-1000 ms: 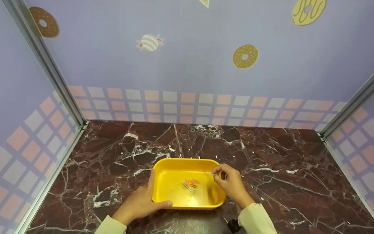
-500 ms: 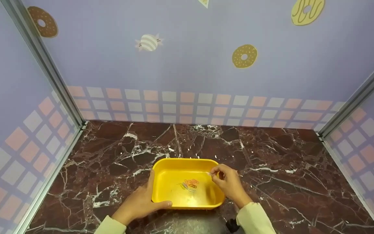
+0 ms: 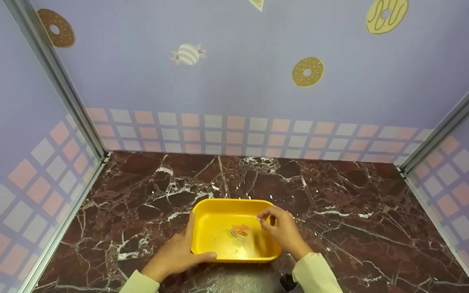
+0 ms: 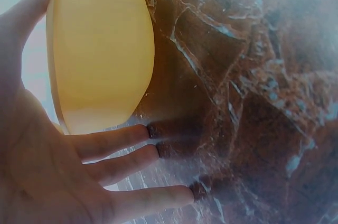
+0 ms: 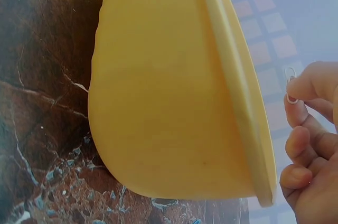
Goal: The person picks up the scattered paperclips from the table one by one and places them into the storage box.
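A yellow plastic tray sits on the table with several small coloured paper clips lying on its floor. My left hand rests against its left end, thumb at the near rim. In the left wrist view the fingers are straight and spread, with their tips down at the tabletop. Between thumb and forefinger my right hand pinches one whitish paper clip. This hand is above the tray's right end; its other fingers are loosely curled.
The dark red marbled tabletop surrounds the tray. Lilac panels with printed sweets and pink-and-white squares stand at the back and both sides. A small black object is beside my right sleeve.
My right hand has moved slightly left over the tray with the paper clip still pinched. The left hand and the tray stay in place.
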Demonstrator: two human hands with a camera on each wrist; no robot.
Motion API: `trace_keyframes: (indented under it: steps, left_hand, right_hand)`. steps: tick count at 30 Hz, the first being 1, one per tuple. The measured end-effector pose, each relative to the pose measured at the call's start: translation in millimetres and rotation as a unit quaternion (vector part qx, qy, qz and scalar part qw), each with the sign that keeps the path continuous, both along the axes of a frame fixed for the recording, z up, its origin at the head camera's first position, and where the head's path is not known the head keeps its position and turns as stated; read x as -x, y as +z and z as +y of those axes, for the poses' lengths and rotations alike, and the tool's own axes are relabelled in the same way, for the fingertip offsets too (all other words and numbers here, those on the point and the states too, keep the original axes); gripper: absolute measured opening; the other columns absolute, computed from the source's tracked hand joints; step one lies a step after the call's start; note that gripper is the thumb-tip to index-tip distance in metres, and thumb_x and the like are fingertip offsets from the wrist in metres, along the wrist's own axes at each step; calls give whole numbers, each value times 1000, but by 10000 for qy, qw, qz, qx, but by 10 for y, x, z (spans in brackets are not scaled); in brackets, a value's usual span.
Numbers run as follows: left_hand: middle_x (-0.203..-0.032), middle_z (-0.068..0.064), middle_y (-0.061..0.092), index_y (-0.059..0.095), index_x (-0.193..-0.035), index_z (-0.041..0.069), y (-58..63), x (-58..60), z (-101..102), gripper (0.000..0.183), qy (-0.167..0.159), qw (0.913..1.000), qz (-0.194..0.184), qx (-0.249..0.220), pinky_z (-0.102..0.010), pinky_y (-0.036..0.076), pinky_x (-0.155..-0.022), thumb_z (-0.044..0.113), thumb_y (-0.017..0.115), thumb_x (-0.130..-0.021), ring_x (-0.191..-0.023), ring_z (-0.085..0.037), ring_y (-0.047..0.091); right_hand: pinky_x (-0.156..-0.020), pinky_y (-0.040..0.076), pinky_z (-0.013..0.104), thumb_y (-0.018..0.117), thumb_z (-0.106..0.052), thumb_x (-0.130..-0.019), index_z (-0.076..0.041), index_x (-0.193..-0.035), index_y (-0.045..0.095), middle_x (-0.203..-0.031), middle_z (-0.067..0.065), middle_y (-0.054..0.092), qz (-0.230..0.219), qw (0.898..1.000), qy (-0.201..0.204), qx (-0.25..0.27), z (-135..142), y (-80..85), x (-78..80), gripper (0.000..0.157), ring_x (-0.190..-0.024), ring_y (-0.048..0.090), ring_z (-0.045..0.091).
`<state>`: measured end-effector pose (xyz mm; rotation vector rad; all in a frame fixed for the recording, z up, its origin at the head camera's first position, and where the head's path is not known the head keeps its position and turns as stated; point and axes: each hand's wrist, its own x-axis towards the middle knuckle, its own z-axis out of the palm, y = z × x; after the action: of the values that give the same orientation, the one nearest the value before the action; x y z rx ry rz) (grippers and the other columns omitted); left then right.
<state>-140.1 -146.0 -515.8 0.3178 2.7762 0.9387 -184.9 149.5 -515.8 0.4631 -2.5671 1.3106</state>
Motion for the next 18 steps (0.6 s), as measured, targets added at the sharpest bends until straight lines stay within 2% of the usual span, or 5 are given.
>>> trace_keyframes:
  steps: [4,10,18]
  left_hand:
    - [-125,-33,58,2,-156,5,4,-1,-4,130,-44,10000,46,-61,-58,52,-84,70,73,-67,-101,-41,63]
    - [-121,-25,62,0,-156,10,19,-7,-7,129,-38,10000,-58,-46,-54,52,-81,69,72,-68,-97,-33,64]
    - [-118,-31,62,0,-155,5,5,11,-9,129,-124,9999,50,-83,-55,54,-79,67,73,-69,-95,-37,65]
  right_hand:
    - [-57,42,17,71,2,-81,-11,-84,71,-79,3,67,20,9999,88,-119,-27,-14,17,13,-64,51,13]
    - [-58,42,18,71,-2,-83,-14,-85,71,-80,-1,67,-129,9993,136,-321,-89,-12,37,12,-65,53,16]
    - [-59,42,18,70,-4,-85,-15,-84,71,-80,-1,68,-195,9994,143,-237,-154,2,42,11,-64,48,6]
